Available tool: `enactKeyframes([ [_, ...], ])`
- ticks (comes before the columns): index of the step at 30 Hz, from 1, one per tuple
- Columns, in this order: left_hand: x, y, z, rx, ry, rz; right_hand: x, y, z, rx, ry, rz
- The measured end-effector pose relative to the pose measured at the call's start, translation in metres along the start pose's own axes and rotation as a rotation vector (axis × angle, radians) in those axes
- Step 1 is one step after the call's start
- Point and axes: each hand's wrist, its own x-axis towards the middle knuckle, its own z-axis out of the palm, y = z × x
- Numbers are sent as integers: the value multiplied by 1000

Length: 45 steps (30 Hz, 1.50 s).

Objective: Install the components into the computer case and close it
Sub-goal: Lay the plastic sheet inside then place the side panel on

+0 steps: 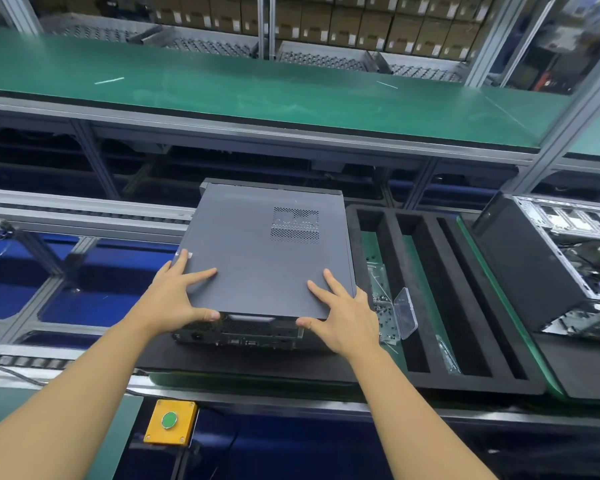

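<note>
While both hands press down, the computer case (267,251) lies flat at centre frame on a black mat (222,362), its rear ports facing the viewer. At 3 o'clock from it, touching the mat's edge, sits a black foam tray (388,237) cut into long slots. The nearest slot holds a clear plastic box (400,313), lid tipped up, with what look like small dark screws (383,299) inside, though they're too fine to call for sure. Further out at 3 o'clock stands a second, open case (568,265), metal frame and wiring exposed. Back to the main unit: a matte grey side panel (257,271) covers its top, smooth apart from a perforated vent grid (295,225) toward 1 o'clock. The left hand (177,296) rests at the panel's 7 o'clock corner, fingers spread flat on top, thumb set against the near edge. The right hand (343,317) mirrors it at the 5 o'clock corner, fingers splayed, thumb on that same edge. Down at 7 o'clock, a yellow button box (170,422) shows a green button.
</note>
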Motion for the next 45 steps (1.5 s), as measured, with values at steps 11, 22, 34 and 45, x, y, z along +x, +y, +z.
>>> enactKeyframes([
  [11, 4, 3, -8, -2, -86, -193, 2, 4, 0, 115, 7, 72],
  [22, 3, 13, -10, 72, -178, -149, 4, 3, 6, 155, 12, 52],
  [34, -5, 9, 1, 193, -32, -62, 8, 7, 16, -34, 18, 15],
  [45, -4, 18, -1, 179, 25, -108, 9, 4, 16, -9, 52, 54],
])
